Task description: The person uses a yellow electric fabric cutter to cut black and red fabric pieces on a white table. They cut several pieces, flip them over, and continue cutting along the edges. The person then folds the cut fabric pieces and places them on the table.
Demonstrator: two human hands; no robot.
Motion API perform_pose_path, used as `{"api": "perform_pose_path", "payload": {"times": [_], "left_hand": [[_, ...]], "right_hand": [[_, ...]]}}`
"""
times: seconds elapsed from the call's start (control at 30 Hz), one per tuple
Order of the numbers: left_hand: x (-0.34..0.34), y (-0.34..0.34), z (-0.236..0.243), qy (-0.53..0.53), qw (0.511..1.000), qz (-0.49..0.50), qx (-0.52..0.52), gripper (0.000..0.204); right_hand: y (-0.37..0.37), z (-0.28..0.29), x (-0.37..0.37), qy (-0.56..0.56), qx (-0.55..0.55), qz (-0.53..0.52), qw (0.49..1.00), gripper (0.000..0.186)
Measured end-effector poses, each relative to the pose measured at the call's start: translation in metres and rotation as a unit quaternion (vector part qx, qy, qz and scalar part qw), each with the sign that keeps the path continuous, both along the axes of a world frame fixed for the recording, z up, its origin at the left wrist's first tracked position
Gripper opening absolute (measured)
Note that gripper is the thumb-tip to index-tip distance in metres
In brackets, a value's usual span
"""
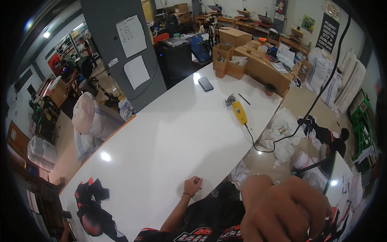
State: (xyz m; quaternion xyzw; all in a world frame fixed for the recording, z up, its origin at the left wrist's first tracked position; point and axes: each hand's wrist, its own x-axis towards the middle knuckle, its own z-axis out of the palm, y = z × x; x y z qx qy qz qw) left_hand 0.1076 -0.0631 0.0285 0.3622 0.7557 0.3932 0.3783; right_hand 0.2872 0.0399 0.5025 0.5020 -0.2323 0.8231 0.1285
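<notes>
My left hand rests on the white table near its front edge. Its fingers are curled into a loose fist, and nothing shows in them; a dark band circles the wrist. Very large and close, my right hand is raised at the lower right. The fingers are bent with the knuckles toward view, and their tips are hidden, so anything in them cannot be made out. Black and red cloth pieces lie at the table's left end. Farther off on the tabletop is a yellow corded electric cutter.
A phone and a thin dark pen-like stick lie toward the table's far end, by cardboard boxes. The cutter's black cord hangs off the right edge. Stuffed sacks stand left; cloth scraps litter the floor right.
</notes>
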Motion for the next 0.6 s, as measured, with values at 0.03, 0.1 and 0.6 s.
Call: {"api": "perform_pose_path", "payload": {"times": [0.03,0.1,0.6], "left_hand": [[0.001,0.004,0.002,0.000,1.000,-0.005,0.002,0.026],[0.000,0.000,0.003,0.004,1.000,-0.003,-0.002,0.026],[-0.020,-0.009,0.004,-0.185,0.983,-0.010,0.011,0.030]], "right_hand": [[-0.001,-0.001,-0.001,-0.005,-0.025,0.012,1.000,0.026],[-0.008,-0.007,-0.012,0.001,-0.107,0.026,0.994,0.032],[0.086,-0.342,0.041,-0.624,0.426,-0.356,0.550,0.033]]}}
